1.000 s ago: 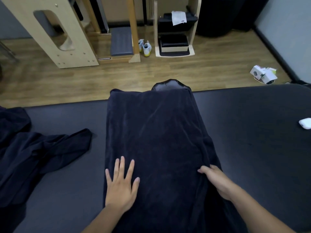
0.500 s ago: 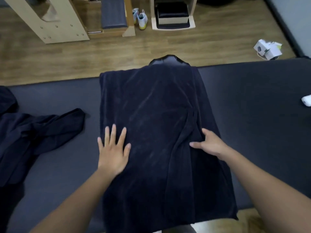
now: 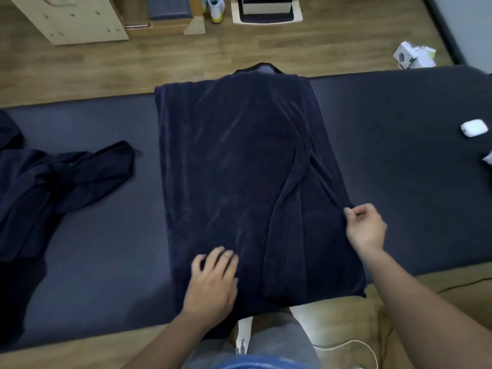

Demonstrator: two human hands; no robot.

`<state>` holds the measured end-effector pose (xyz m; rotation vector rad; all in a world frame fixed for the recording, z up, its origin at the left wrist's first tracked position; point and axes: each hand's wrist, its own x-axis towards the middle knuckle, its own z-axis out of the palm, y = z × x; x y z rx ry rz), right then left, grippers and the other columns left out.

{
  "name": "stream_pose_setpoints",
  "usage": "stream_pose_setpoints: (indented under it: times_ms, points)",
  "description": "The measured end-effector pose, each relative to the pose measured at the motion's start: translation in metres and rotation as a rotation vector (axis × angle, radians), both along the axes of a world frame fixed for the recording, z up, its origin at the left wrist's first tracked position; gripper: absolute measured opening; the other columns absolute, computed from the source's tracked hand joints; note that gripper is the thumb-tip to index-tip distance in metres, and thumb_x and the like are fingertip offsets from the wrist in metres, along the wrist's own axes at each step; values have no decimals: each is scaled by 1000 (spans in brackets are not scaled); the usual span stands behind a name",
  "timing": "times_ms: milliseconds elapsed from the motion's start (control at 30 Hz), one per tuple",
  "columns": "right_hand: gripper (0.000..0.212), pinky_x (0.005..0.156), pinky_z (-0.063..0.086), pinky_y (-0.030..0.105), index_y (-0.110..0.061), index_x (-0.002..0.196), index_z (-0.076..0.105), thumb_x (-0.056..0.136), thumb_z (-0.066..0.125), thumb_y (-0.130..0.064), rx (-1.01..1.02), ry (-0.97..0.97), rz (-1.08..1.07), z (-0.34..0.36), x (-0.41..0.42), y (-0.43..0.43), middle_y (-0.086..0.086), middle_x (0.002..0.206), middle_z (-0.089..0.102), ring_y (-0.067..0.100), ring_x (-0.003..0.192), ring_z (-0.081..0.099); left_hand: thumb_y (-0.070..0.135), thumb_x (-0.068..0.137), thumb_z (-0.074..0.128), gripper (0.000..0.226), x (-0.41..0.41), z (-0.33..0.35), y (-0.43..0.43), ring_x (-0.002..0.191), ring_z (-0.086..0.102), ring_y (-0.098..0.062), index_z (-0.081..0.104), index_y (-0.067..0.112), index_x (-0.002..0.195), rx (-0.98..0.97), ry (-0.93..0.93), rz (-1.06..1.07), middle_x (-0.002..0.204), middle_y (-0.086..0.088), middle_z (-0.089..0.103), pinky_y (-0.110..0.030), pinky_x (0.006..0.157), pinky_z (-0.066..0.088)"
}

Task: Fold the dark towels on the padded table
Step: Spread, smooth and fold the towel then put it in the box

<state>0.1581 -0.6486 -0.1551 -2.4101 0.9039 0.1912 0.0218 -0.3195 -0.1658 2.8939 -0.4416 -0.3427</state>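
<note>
A dark navy towel [image 3: 234,166] lies spread across the padded table [image 3: 399,187], hanging over both the far and near edges. A long fold ridge runs down its right side. My left hand [image 3: 213,283] rests on the towel near the front edge, fingers slightly curled and holding nothing. My right hand [image 3: 366,227] pinches the towel's right edge between thumb and fingers. A second dark towel [image 3: 53,187] lies crumpled at the table's left end.
A small white case [image 3: 475,127] sits on the table at the far right. Beyond the table is wooden floor with wooden furniture [image 3: 69,20], shoes [image 3: 215,6] and a white box [image 3: 412,54]. A white cable [image 3: 359,344] runs on the floor near my legs.
My left hand slid back toward the near edge of the towel. My right hand moved out from the fold ridge to the right edge and pinched it. The view tilted further down.
</note>
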Motion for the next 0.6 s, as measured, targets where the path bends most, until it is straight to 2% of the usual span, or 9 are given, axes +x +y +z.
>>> stream_pose_setpoints:
  times_ms: [67, 133, 200, 267, 333, 400, 467, 533, 600]
  points:
    - [28, 84, 46, 39, -13, 105, 60, 91, 64, -37, -16, 39, 130, -5, -18, 16, 12, 100, 65, 34, 99, 60, 44, 88, 47, 46, 7, 5, -29, 103, 56, -23, 67, 14, 117, -136, 22, 20, 113, -2, 63, -39, 86, 43]
    - [44, 89, 44, 38, -13, 118, 56, 88, 65, -45, 0, 80, 180, -3, -35, 24, 8, 107, 60, 28, 104, 57, 51, 90, 44, 51, 15, 17, -61, 94, 58, -21, 64, 14, 120, -175, 107, 29, 107, -1, 62, -36, 80, 49]
    - [55, 88, 45, 39, -14, 124, 51, 86, 66, -51, 19, 149, 175, 2, -47, 19, 3, 103, 59, 27, 104, 57, 55, 93, 43, 59, 21, 30, -90, 104, 56, -23, 50, 13, 133, -157, 225, 79, 116, -3, 57, -36, 86, 50]
    - [58, 86, 47, 39, -15, 123, 48, 83, 70, -52, 53, 246, 194, 9, -60, 11, 0, 96, 58, 28, 103, 59, 51, 93, 53, 67, 25, 38, -111, 113, 51, -23, 29, 14, 142, -185, 367, 314, 127, -5, 43, -35, 89, 50]
    - [59, 89, 47, 38, -16, 125, 47, 81, 75, -45, 50, 277, 311, 12, -76, 3, 2, 105, 58, 28, 105, 58, 40, 90, 64, 74, 25, 40, -123, 112, 51, -22, 19, 14, 142, -206, 391, 487, 130, -8, 35, -31, 89, 51]
    - [54, 94, 47, 40, -15, 133, 45, 89, 69, -36, 43, 279, 442, 8, -89, -7, 7, 123, 57, 30, 114, 55, 21, 89, 65, 68, 22, 40, -131, 105, 56, -23, 20, 13, 140, -226, 399, 519, 130, -10, 38, -30, 85, 52]
    - [43, 96, 46, 43, -11, 135, 48, 98, 56, -31, 55, 283, 409, 6, -91, -18, 14, 126, 60, 36, 120, 52, 9, 88, 58, 60, 17, 43, -136, 101, 60, -28, 25, 14, 137, -287, 447, 565, 123, -11, 50, -33, 80, 52]
    - [32, 88, 46, 42, -10, 125, 56, 100, 51, -30, 123, 243, 318, 5, -93, -30, 12, 117, 64, 37, 115, 55, 5, 87, 52, 55, 12, 49, -138, 91, 63, -27, 31, 18, 136, -395, 446, 625, 109, -8, 60, -35, 74, 53]
    - [19, 74, 39, 35, -9, 104, 60, 100, 51, -26, 205, 187, 257, 5, -101, -38, 8, 100, 65, 35, 103, 60, 2, 86, 49, 53, 1, 62, -146, 79, 62, -23, 39, 21, 134, -556, 358, 624, 100, -7, 63, -33, 70, 52]
